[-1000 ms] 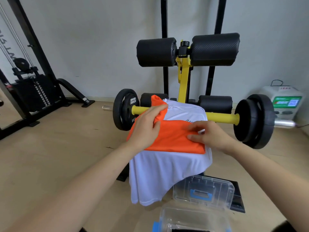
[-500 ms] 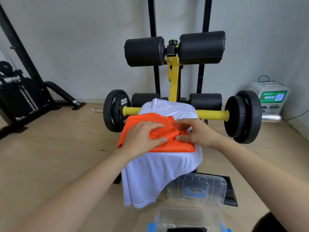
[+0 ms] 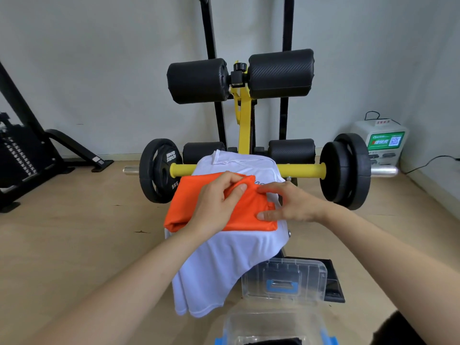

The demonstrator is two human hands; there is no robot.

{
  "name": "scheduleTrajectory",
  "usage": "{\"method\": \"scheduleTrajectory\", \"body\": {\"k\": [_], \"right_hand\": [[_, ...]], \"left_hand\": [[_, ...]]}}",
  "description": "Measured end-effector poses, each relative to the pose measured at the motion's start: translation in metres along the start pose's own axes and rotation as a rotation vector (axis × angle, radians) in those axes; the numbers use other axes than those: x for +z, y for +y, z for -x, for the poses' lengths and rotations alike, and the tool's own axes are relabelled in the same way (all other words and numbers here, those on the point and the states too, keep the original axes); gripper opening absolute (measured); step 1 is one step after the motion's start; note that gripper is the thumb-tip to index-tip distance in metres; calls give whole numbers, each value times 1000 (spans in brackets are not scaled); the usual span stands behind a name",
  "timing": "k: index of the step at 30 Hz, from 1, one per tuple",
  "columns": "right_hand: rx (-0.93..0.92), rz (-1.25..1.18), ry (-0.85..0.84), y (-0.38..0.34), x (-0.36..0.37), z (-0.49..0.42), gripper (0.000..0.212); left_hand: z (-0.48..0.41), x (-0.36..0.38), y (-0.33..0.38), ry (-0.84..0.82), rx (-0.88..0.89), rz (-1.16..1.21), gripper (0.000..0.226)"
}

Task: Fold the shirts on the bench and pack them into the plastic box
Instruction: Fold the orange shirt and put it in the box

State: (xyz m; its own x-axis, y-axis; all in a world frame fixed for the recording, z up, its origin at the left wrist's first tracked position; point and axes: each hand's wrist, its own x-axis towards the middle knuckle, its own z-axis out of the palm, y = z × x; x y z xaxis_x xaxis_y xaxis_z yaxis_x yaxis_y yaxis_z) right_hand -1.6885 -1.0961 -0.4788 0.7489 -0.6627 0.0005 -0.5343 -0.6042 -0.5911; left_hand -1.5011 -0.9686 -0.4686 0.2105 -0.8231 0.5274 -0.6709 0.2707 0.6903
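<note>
An orange shirt [image 3: 185,207], folded into a compact rectangle, lies on top of a white shirt [image 3: 224,265] that drapes over the bench and hangs down toward the floor. My left hand [image 3: 216,205] pinches a fold of the orange fabric near its upper edge. With fingers flat, my right hand [image 3: 288,202] presses on the right end of the orange shirt. The clear plastic box [image 3: 273,327] with blue latches stands open at the bottom edge of the view, something dark inside. Its clear lid [image 3: 283,280] lies just beyond it on the floor.
A barbell with a yellow bar [image 3: 301,169] and black plates crosses behind the bench. Black roller pads [image 3: 239,75] on a yellow post stand above. A weight-stack machine [image 3: 22,150] is at the left, a white charging box [image 3: 380,143] at the right wall.
My left hand brought the raised orange flap down onto the fold and now pinches it. The right hand stays pressing on the right end. The camera came closer.
</note>
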Motion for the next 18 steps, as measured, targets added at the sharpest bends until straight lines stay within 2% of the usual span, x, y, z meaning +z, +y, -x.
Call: {"method": "scheduleTrajectory", "body": {"k": [2, 4, 6, 9, 13, 15, 18], "right_hand": [[-33, -100, -19, -5, -3, 4, 84], [-68, -212, -37, -5, -7, 7, 65], [-99, -251, -46, -1, -12, 10, 68], [-89, -266, -59, 6, -19, 13, 69], [-118, -267, 128, -1, -20, 18, 49], [-175, -169, 246, -9, -18, 18, 41], [-317, -77, 285, -23, -10, 19, 31]], "left_hand": [[6, 5, 10, -67, 35, 21, 10], [17, 12, 12, -200, 72, -106, 14], [26, 16, 8, -263, 130, -257, 18], [28, 11, 4, -304, 151, -293, 28], [30, -1, 0, -408, 189, -358, 48], [31, -11, -2, -376, 157, -355, 47], [28, -35, -6, -159, 19, -367, 37]]}}
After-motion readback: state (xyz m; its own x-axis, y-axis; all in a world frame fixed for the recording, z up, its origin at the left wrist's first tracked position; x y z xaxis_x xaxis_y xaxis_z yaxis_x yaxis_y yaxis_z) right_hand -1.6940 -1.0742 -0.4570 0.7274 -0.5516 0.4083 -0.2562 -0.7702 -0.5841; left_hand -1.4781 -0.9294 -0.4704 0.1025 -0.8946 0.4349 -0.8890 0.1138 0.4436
